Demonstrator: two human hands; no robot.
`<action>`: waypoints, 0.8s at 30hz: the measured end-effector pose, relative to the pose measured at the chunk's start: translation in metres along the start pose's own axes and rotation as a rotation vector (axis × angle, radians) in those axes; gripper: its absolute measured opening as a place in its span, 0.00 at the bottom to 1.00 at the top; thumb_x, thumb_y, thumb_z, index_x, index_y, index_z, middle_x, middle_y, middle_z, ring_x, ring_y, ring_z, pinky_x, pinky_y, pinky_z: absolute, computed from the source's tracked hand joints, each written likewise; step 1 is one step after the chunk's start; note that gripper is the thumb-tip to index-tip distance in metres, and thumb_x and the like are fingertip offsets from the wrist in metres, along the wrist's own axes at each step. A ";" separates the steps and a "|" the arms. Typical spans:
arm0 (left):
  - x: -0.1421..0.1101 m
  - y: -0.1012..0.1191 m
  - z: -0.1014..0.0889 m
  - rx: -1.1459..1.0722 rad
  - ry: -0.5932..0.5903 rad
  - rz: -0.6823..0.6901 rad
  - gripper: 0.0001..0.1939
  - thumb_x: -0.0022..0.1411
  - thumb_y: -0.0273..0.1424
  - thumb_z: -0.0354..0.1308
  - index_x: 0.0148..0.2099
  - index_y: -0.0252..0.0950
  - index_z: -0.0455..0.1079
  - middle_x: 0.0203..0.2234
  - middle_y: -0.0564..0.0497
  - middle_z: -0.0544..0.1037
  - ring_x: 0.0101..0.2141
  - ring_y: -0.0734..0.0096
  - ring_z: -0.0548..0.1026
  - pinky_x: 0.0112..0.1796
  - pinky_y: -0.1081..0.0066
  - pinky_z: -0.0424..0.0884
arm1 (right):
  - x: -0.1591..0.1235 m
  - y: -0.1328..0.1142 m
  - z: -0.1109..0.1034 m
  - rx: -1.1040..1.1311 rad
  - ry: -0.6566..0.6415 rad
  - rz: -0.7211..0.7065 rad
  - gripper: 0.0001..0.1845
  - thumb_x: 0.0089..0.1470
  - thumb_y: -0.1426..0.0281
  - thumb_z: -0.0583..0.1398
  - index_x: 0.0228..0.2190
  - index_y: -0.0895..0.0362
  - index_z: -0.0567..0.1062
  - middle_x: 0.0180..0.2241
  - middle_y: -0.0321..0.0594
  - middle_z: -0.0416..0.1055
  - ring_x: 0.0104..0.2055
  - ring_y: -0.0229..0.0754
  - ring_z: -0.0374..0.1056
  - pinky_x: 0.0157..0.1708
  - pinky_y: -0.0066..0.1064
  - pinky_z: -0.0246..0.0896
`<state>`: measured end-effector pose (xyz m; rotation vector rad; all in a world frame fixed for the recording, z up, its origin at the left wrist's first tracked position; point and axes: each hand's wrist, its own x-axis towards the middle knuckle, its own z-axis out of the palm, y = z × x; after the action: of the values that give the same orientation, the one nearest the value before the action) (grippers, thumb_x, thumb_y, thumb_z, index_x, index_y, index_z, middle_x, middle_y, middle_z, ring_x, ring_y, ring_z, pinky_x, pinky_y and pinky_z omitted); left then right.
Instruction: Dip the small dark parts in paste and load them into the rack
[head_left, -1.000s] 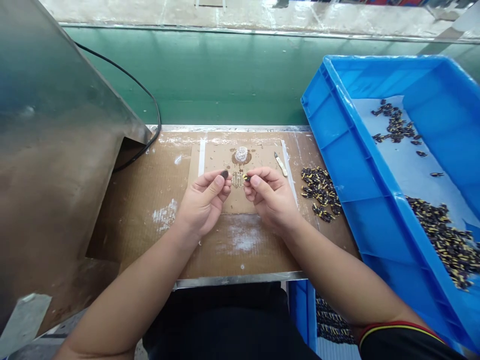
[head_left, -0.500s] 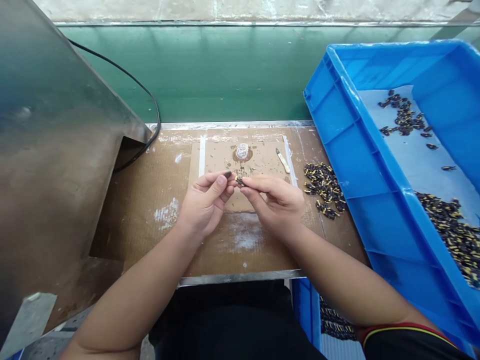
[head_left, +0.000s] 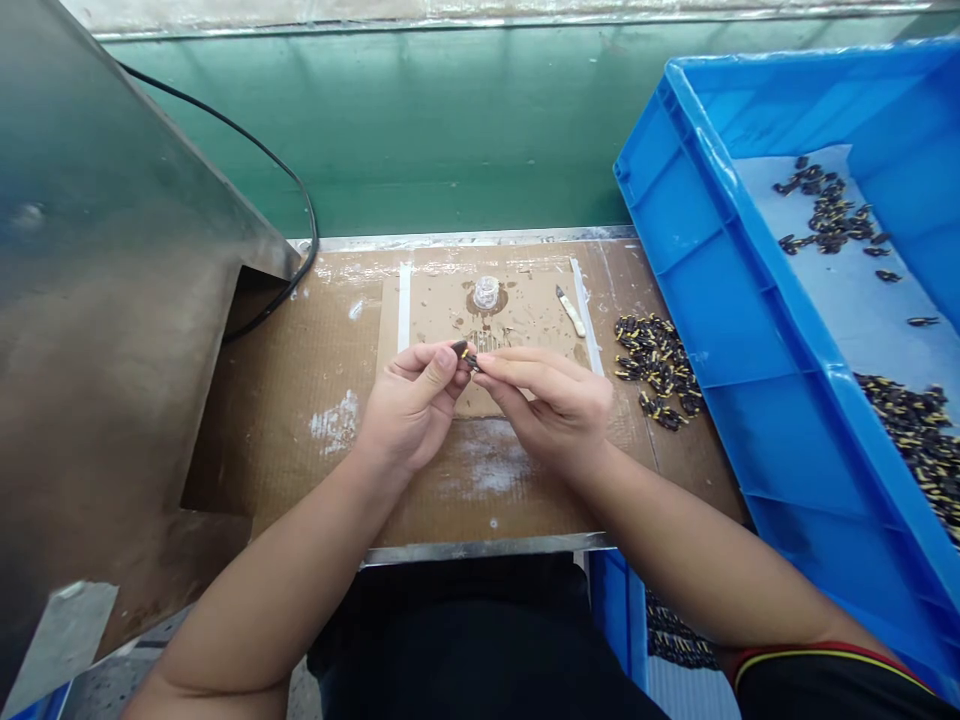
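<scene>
Above the cardboard sheet (head_left: 442, 310), my two hands meet at the fingertips. My left hand (head_left: 416, 400) pinches one end of a small black and yellow part (head_left: 461, 350) between thumb and fingers. The thumb and fingers of my right hand (head_left: 551, 400) are closed on the other end, where a dark tip shows. Whether this is one piece or two joined pieces cannot be made out. Just beyond the hands stands a small clear cup (head_left: 486, 292) on a wet-looking stain. A small knife with a whitish handle (head_left: 571, 312) lies to its right.
On the right, a pile of black and yellow parts (head_left: 656, 365) lies against a large blue crate (head_left: 750, 330) holding many more on white sheeting. A metal housing (head_left: 127, 300) stands left, with a black cable (head_left: 277, 160) behind. Another blue crate (head_left: 626, 610) sits below the table edge.
The dark piece in my left fingers and the yellow-banded piece in my right now look in line and touching. The view has shifted slightly.
</scene>
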<state>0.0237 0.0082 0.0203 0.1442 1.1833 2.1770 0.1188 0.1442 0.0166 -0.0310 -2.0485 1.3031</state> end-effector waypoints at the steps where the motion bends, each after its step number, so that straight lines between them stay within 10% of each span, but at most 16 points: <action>1: 0.000 0.000 0.000 0.009 -0.003 0.007 0.14 0.48 0.39 0.81 0.30 0.40 0.80 0.32 0.54 0.83 0.32 0.80 0.77 0.40 0.77 0.78 | 0.000 0.000 0.000 -0.010 0.004 -0.007 0.11 0.60 0.70 0.69 0.43 0.42 0.85 0.45 0.32 0.84 0.46 0.44 0.81 0.52 0.42 0.81; 24: -0.010 -0.012 0.003 0.369 0.047 0.377 0.07 0.60 0.36 0.74 0.42 0.45 0.85 0.45 0.48 0.85 0.48 0.60 0.83 0.57 0.57 0.79 | 0.002 0.000 -0.007 -0.088 -0.032 -0.063 0.13 0.63 0.72 0.67 0.46 0.42 0.84 0.48 0.33 0.83 0.48 0.43 0.80 0.53 0.39 0.79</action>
<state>0.0388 0.0090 0.0144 0.5117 1.6898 2.2576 0.1212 0.1501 0.0194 0.0147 -2.1160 1.1811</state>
